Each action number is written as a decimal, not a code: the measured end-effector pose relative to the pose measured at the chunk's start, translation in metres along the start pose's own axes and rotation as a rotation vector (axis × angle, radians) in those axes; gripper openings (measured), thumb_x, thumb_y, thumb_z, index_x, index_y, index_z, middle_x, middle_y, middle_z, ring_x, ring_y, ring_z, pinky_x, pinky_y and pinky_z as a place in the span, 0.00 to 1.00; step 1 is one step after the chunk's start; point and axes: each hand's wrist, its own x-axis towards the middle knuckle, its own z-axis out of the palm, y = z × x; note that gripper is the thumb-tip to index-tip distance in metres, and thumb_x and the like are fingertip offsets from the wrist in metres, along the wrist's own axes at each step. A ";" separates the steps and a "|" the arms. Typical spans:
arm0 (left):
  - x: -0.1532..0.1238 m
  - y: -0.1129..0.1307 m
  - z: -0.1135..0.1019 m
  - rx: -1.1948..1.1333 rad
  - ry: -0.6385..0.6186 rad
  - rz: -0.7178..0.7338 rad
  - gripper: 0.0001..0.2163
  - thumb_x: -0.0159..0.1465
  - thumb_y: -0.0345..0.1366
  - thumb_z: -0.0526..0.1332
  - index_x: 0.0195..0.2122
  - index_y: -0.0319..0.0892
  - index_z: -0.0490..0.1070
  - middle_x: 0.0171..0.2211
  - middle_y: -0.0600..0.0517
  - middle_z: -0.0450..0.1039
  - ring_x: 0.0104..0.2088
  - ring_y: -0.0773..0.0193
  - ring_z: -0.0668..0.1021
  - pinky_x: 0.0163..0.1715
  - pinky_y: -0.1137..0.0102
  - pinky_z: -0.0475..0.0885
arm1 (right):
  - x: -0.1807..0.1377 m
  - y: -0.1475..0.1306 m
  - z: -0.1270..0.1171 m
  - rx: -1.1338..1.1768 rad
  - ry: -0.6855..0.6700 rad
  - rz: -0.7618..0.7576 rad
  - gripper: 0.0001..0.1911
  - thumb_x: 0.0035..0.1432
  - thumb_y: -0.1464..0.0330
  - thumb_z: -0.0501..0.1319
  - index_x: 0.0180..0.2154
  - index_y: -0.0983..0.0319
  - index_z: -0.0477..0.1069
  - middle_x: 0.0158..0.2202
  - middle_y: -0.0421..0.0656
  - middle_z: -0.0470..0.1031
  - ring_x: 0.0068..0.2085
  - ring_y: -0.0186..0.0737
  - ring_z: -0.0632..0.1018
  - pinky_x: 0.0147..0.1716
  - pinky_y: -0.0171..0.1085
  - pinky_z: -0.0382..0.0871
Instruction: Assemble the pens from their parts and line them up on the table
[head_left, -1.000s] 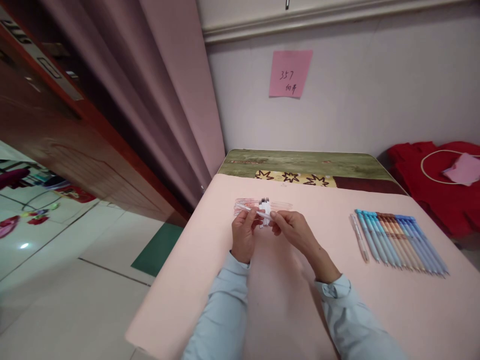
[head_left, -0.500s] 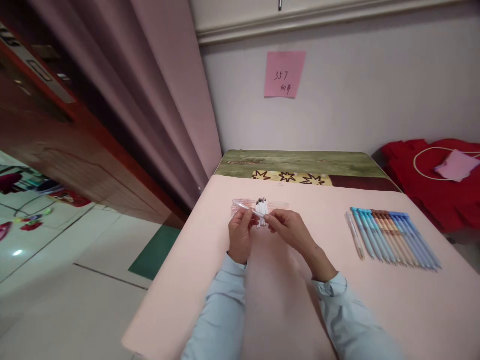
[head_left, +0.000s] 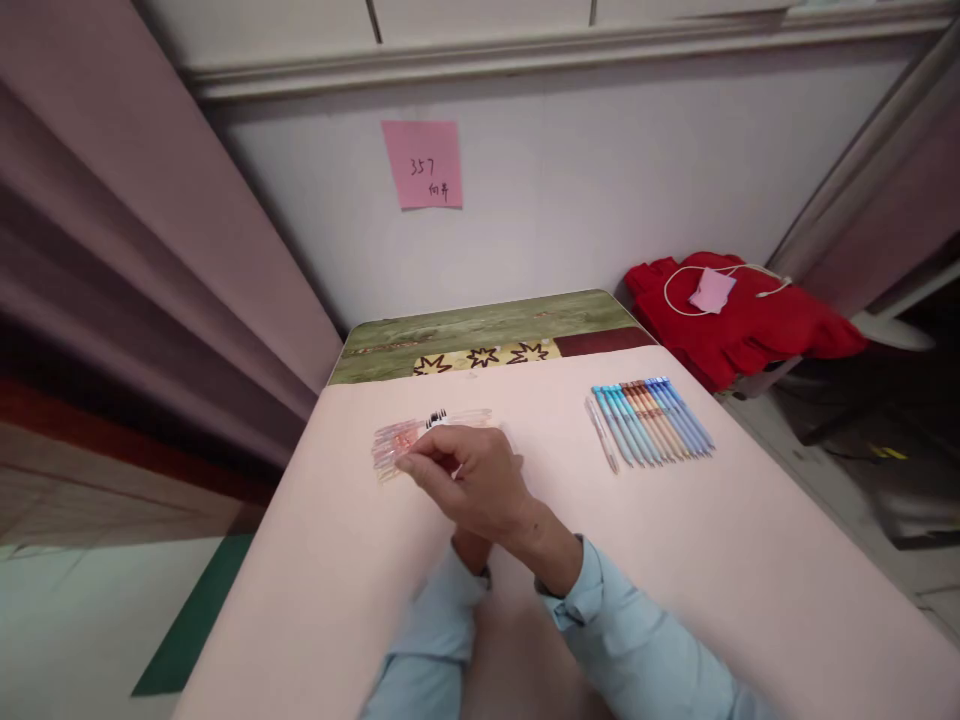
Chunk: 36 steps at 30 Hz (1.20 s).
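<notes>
My right hand (head_left: pixel 480 485) reaches across to the left over a small heap of clear pinkish pen barrels (head_left: pixel 394 443) on the pink table cover (head_left: pixel 675 560). Its fingers are curled and pressed together on one clear barrel at the heap's near edge. A bunch of white refills with black tips (head_left: pixel 436 418) pokes out just beyond the knuckles. My left hand (head_left: pixel 470 549) lies under the right wrist; only a sliver shows and its fingers are hidden. Both arms wear pale blue sleeves.
A neat row of several blue and brown pens (head_left: pixel 649 418) lies on the right of the table. Behind it a red cloth (head_left: pixel 739 315) rests on a seat. A pink note (head_left: pixel 422 164) hangs on the wall, a curtain (head_left: pixel 112 250) at left.
The view has swung right. My right hand moved left across the heap of clear barrels and now covers my left hand, which earlier held a clear pen with it.
</notes>
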 end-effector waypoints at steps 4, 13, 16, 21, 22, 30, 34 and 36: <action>-0.003 -0.011 0.013 -0.176 0.085 0.174 0.23 0.72 0.48 0.42 0.24 0.43 0.61 0.16 0.60 0.51 0.17 0.75 0.67 0.18 0.82 0.61 | -0.002 -0.004 0.001 -0.097 -0.098 0.049 0.12 0.62 0.61 0.62 0.27 0.57 0.75 0.25 0.35 0.77 0.27 0.30 0.74 0.32 0.30 0.65; 0.014 0.006 -0.046 0.408 0.113 0.145 0.08 0.58 0.43 0.66 0.33 0.45 0.74 0.27 0.55 0.73 0.31 0.65 0.75 0.33 0.72 0.70 | 0.010 0.044 -0.019 -0.132 -0.027 0.120 0.09 0.61 0.64 0.61 0.31 0.58 0.78 0.30 0.38 0.80 0.31 0.35 0.77 0.33 0.32 0.65; 0.026 0.022 -0.089 0.613 0.317 0.165 0.09 0.58 0.41 0.64 0.35 0.42 0.75 0.29 0.53 0.75 0.29 0.65 0.73 0.33 0.71 0.69 | 0.013 0.072 -0.044 -0.267 0.122 0.281 0.11 0.59 0.61 0.61 0.32 0.59 0.78 0.29 0.41 0.80 0.30 0.37 0.77 0.31 0.33 0.64; 0.038 0.031 -0.141 0.736 0.350 0.088 0.09 0.53 0.41 0.65 0.31 0.40 0.77 0.24 0.54 0.72 0.26 0.65 0.71 0.31 0.70 0.67 | 0.010 0.102 -0.066 -0.551 0.145 0.428 0.10 0.56 0.60 0.61 0.31 0.57 0.79 0.27 0.41 0.79 0.29 0.40 0.75 0.28 0.35 0.59; 0.040 0.031 -0.146 0.711 0.334 0.070 0.09 0.52 0.41 0.66 0.30 0.40 0.77 0.24 0.54 0.71 0.26 0.65 0.70 0.30 0.70 0.67 | 0.008 0.104 -0.066 -0.584 0.105 0.426 0.09 0.55 0.61 0.61 0.30 0.57 0.78 0.26 0.41 0.78 0.28 0.39 0.75 0.27 0.35 0.58; 0.040 0.028 -0.140 0.713 0.100 0.114 0.06 0.53 0.38 0.66 0.29 0.43 0.76 0.26 0.54 0.70 0.26 0.66 0.69 0.30 0.71 0.66 | 0.004 0.106 -0.034 -0.607 -0.178 0.371 0.07 0.53 0.65 0.62 0.27 0.56 0.77 0.26 0.39 0.78 0.28 0.37 0.74 0.26 0.34 0.57; 0.032 0.029 -0.113 0.950 -0.136 0.230 0.02 0.57 0.35 0.63 0.30 0.45 0.75 0.31 0.52 0.73 0.33 0.64 0.74 0.38 0.70 0.68 | 0.000 0.099 -0.009 -0.613 -0.205 0.331 0.06 0.54 0.67 0.61 0.29 0.56 0.77 0.30 0.39 0.79 0.30 0.37 0.75 0.27 0.34 0.57; 0.024 0.028 -0.098 1.111 -0.212 0.223 0.02 0.58 0.35 0.63 0.29 0.45 0.73 0.31 0.52 0.73 0.34 0.63 0.75 0.37 0.69 0.66 | -0.002 0.097 -0.001 -0.605 -0.244 0.312 0.06 0.55 0.67 0.61 0.30 0.56 0.77 0.30 0.39 0.79 0.31 0.37 0.75 0.28 0.34 0.57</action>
